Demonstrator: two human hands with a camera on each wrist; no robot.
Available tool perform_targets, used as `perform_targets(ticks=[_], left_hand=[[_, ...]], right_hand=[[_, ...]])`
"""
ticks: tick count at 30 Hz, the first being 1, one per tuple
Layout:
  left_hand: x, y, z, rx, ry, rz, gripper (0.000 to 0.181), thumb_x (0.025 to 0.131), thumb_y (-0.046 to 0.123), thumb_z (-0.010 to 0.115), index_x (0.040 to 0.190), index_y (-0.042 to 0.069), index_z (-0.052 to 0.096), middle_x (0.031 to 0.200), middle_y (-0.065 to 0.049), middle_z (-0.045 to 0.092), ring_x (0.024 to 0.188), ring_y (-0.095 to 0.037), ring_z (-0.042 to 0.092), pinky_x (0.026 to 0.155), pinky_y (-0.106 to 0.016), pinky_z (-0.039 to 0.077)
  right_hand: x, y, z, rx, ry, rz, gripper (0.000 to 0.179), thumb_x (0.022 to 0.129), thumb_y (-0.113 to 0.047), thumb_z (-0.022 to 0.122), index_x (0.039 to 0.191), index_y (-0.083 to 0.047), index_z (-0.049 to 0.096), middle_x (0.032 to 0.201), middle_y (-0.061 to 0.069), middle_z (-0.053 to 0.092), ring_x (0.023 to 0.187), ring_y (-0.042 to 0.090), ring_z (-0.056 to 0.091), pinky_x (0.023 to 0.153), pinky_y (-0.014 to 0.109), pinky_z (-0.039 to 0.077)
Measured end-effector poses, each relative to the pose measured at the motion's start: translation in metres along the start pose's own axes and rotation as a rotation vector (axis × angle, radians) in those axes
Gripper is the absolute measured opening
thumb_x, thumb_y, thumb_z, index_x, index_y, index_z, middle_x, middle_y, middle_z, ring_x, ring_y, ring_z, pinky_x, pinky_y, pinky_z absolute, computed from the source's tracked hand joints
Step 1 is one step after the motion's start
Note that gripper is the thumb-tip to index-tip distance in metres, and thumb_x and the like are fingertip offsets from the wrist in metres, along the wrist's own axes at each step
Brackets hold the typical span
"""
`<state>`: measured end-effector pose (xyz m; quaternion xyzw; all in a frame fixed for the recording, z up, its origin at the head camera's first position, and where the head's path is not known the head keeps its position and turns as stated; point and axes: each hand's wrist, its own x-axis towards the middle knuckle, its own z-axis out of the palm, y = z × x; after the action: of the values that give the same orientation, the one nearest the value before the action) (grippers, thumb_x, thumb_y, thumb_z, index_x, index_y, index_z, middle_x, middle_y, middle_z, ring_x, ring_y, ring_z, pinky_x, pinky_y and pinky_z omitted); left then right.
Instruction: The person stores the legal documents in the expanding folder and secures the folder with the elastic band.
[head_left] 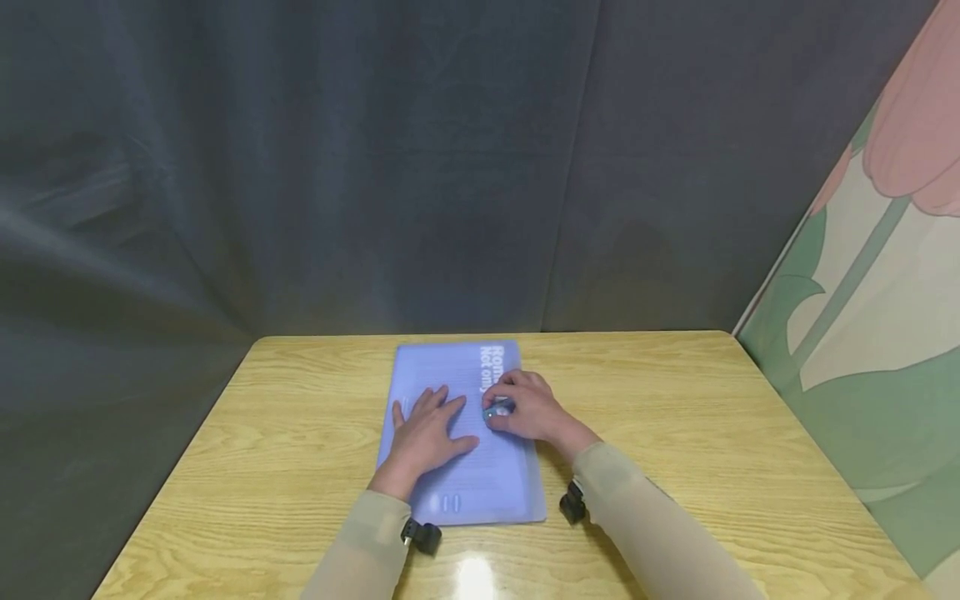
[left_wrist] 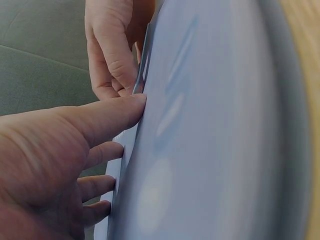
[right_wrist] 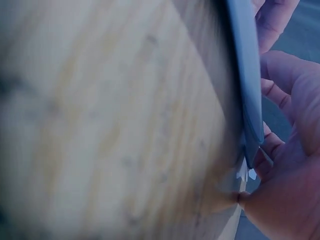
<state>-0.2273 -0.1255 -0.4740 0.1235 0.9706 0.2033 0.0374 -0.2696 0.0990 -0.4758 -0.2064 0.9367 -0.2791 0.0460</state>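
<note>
A translucent blue-violet document folder [head_left: 495, 483] lies on the table, with white lettering near its far right corner and faint printed lines showing through. Fingers spread, my left hand [head_left: 431, 433] rests on its left and middle part; the left wrist view shows the left thumb [left_wrist: 120, 110] and fingertips touching its surface. My right hand [head_left: 528, 408] is over the folder's right side, thumb and fingers curled around a small bluish piece [head_left: 498, 409]. From the left wrist view this looks like a raised flap edge [left_wrist: 145, 55] of the folder, partly hidden by the fingers.
The folder lies on a light wood-grain table [head_left: 675, 417]. A dark grey curtain [head_left: 450, 167] hangs behind its far edge, and a flower-patterned cloth [head_left: 885, 333] stands along the right. Each wrist carries a small black camera [head_left: 427, 537].
</note>
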Motion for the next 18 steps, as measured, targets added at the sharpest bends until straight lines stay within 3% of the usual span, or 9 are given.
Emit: perform_targets(ticks=[11, 18], left_hand=[[-0.0023, 0.0019, -0.0017, -0.008, -0.004, 0.002, 0.076, 0.095, 0.051, 0.084, 0.158, 0.015, 0.061, 0.172, -0.019, 0.041, 0.162, -0.044, 0.029, 0.121, -0.083, 0.006], [-0.0028, 0.0007, -0.0032, 0.005, -0.004, 0.000, 0.077, 0.095, 0.053, 0.083, 0.158, 0.016, 0.061, 0.173, -0.018, 0.041, 0.162, -0.044, 0.029, 0.121, -0.083, 0.006]], right_hand=[[-0.0035, 0.0008, -0.0046, -0.016, -0.022, -0.047, 0.014, 0.099, -0.028, 0.082, 0.113, -0.028, 0.080, 0.133, 0.009, 0.058, 0.134, 0.039, 0.046, 0.118, 0.062, 0.032], [-0.0016, -0.0032, -0.0020, -0.052, 0.010, -0.056, 0.013, 0.097, -0.029, 0.083, 0.109, -0.028, 0.079, 0.129, 0.008, 0.057, 0.128, 0.038, 0.048, 0.115, 0.060, 0.035]])
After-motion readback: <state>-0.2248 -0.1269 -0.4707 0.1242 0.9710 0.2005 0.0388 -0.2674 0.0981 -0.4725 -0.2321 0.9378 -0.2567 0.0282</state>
